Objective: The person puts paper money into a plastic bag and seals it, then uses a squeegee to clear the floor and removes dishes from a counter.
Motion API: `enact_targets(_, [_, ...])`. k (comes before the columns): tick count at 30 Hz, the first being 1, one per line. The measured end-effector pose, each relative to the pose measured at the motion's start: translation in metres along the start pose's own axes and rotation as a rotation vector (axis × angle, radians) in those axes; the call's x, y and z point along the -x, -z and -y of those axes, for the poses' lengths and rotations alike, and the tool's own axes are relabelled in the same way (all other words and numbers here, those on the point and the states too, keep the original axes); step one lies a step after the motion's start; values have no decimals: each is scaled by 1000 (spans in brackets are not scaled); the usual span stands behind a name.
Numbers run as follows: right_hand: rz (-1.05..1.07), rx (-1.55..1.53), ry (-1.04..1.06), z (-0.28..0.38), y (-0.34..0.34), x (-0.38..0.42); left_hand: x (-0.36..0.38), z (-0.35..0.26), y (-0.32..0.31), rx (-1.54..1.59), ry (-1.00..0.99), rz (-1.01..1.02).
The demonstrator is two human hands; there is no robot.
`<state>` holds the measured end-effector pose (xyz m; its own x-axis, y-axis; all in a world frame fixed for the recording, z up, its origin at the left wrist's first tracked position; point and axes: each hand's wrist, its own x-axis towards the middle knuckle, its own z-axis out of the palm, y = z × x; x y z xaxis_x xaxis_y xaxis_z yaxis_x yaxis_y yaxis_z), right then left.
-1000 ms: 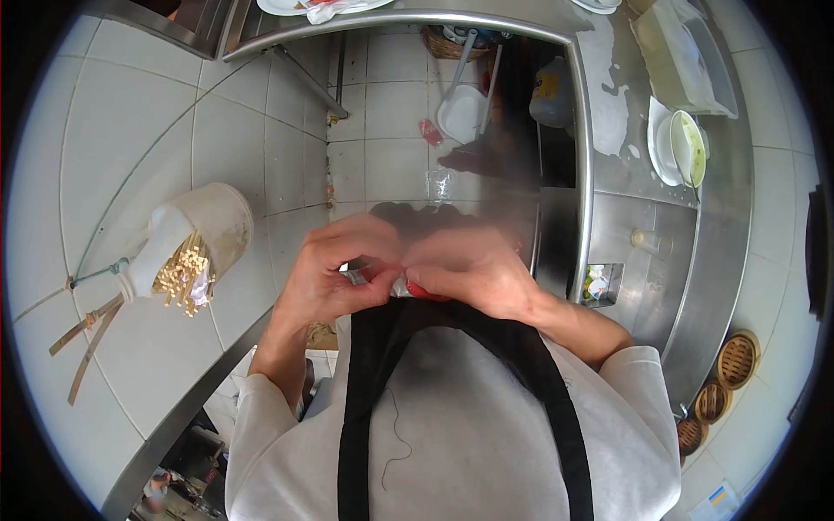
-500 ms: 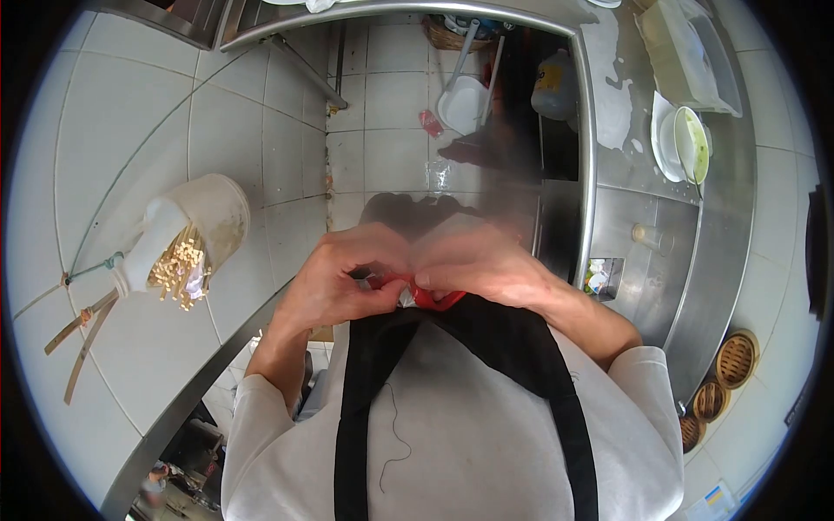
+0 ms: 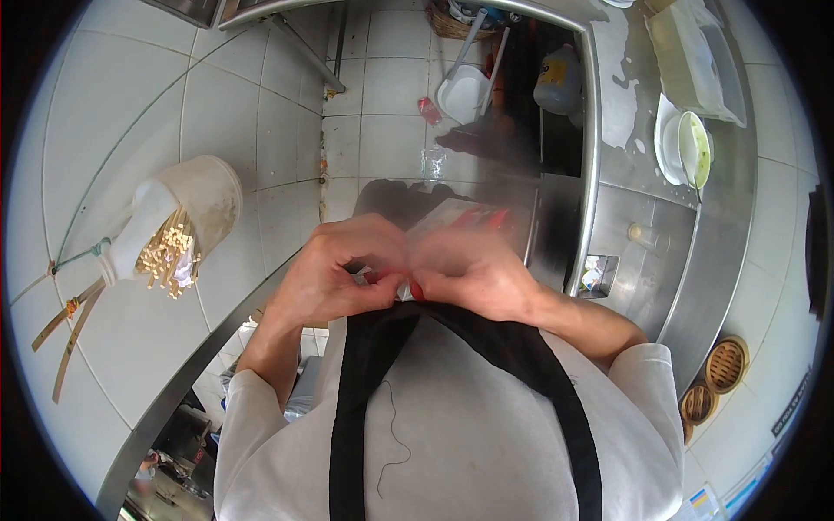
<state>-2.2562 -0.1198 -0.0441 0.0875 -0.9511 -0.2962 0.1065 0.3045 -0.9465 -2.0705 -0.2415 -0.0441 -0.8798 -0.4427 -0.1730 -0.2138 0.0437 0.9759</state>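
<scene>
More of the red and white packet [image 3: 452,211] showed past the two hands than in the earlier frame. It was up close to the person's chest, by the black apron [image 3: 347,417]. The left hand [image 3: 343,269] and right hand [image 3: 486,273] almost touched. Their fingers were narrow, pinching its near end, maybe so that each hand had a tight grip on it. On the left, a white jug [image 3: 213,195] hung on string [image 3: 95,249], its side cut open, perhaps to make the thin sticks [image 3: 165,260] easy to grab. On the right, a bowl [image 3: 692,148] sat by the wall-side edge of the metal table [image 3: 651,207].
</scene>
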Motion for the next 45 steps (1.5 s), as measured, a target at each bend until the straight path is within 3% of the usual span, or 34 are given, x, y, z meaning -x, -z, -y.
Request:
enact_targets(9, [-111, 300, 317, -7, -6, 1, -2, 1, -5, 76, 66, -26])
enact_targets(12, [-68, 481, 513, -8, 0, -2, -2, 1, -5, 58, 73, -10])
enact_targets(21, [-62, 585, 532, 1, -2, 3, -1, -4, -6, 58, 127, 13])
enact_targets(24, [-11, 445, 444, 0, 3, 0, 0, -5, -4, 56, 150, 30])
enact_targets(27, [-31, 241, 110, 13, 1, 5, 2, -4, -4, 56, 143, 34])
enact_targets(33, [-80, 140, 47, 4, -4, 13, 4, -1, -9, 86, 130, 11])
enact_targets(39, [-107, 218, 48, 6, -7, 19, 4, -4, -10, 25, 115, 10])
enact_targets(45, [-100, 400, 240, 5, -8, 20, 5, -5, -9, -4, 94, 22])
